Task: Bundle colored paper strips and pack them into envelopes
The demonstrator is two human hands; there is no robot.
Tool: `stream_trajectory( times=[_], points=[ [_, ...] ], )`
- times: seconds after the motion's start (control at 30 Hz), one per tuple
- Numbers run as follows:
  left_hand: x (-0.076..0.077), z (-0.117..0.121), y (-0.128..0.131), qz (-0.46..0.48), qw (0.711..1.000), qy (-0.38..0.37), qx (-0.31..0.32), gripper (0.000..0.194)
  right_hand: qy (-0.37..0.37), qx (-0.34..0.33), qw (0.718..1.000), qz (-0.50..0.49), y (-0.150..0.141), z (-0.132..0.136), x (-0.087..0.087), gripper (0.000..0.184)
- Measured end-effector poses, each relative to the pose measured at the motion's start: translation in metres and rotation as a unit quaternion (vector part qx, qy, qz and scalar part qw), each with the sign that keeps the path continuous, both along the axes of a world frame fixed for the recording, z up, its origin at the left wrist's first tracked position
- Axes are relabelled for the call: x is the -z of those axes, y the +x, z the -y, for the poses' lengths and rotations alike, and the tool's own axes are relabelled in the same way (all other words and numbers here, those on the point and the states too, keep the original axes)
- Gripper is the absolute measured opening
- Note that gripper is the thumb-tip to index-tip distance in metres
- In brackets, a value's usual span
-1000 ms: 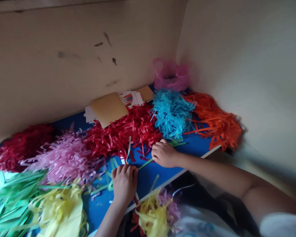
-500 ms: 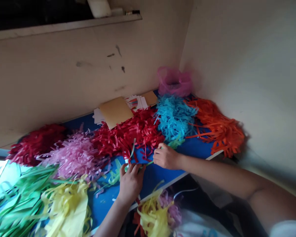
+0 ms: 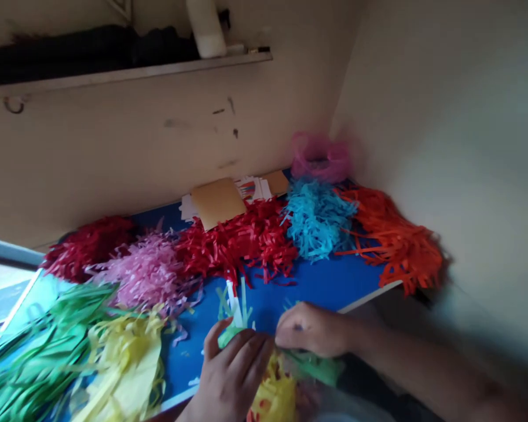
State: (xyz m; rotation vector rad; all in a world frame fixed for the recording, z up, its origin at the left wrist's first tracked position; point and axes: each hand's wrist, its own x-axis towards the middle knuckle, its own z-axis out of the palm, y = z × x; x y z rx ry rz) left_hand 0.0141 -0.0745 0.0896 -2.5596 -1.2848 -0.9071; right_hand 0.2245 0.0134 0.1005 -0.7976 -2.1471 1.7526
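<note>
My left hand (image 3: pixel 231 378) is shut around a bunch of green paper strips (image 3: pixel 231 334) at the table's front edge, and a white strip (image 3: pixel 234 302) stands up beside them. My right hand (image 3: pixel 310 331) pinches a wider green paper piece (image 3: pixel 312 366) close to the left hand. Both hands are slightly blurred. Heaps of cut paper strips lie behind them: red (image 3: pixel 233 243), pink (image 3: pixel 145 275), sky blue (image 3: pixel 317 220), orange (image 3: pixel 396 243), dark red (image 3: pixel 88 246), green (image 3: pixel 44 346) and yellow (image 3: pixel 127 363). They rest on a blue tabletop (image 3: pixel 325 281).
Walls close the table's back and right sides. A pink plastic bag (image 3: pixel 320 158), a brown card (image 3: pixel 217 202) and printed papers (image 3: pixel 253 189) lie at the back. Yellow strips (image 3: pixel 275 398) sit below the front edge. A shelf (image 3: pixel 132 73) runs overhead.
Both hands have moved down toward the front edge and closer together, now gripping green strips. The view has tilted upward, showing more of the shelf.
</note>
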Motion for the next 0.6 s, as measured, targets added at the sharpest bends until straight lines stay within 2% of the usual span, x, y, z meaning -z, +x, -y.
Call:
stream_trajectory(
  times=[0.07,0.1,0.13,0.2,0.37,0.43,0.5,0.6],
  points=[
    [0.001,-0.004,0.0,-0.006,1.0,0.015,0.017,0.032,-0.212,0.003,0.977,-0.017,-0.008,-0.002,0.014,0.048],
    [0.004,-0.007,0.0,-0.009,0.999,0.024,0.024,0.03,-0.282,0.027,0.959,-0.029,-0.011,-0.003,0.02,0.05],
    [0.006,-0.009,0.0,-0.01,0.999,0.033,0.027,0.027,-0.324,0.056,0.943,-0.046,-0.013,-0.002,0.025,0.052],
    [0.012,-0.013,0.001,0.014,0.999,0.04,0.017,0.019,-0.351,0.107,0.925,-0.097,-0.016,0.004,0.033,0.05],
    [0.029,-0.01,0.019,0.146,0.986,-0.03,-0.07,0.018,-0.304,0.24,0.895,-0.22,-0.021,0.02,0.041,0.043],
    [0.034,-0.008,0.029,0.189,0.977,-0.061,-0.08,0.021,-0.282,0.263,0.888,-0.251,-0.024,0.024,0.042,0.04],
    [0.038,-0.006,0.036,0.222,0.968,-0.096,-0.069,0.023,-0.217,0.275,0.898,-0.268,-0.025,0.027,0.04,0.033],
    [0.039,-0.005,0.037,0.264,0.953,-0.139,-0.056,0.021,-0.074,0.273,0.927,-0.246,-0.02,0.025,0.041,0.024]
  ],
)
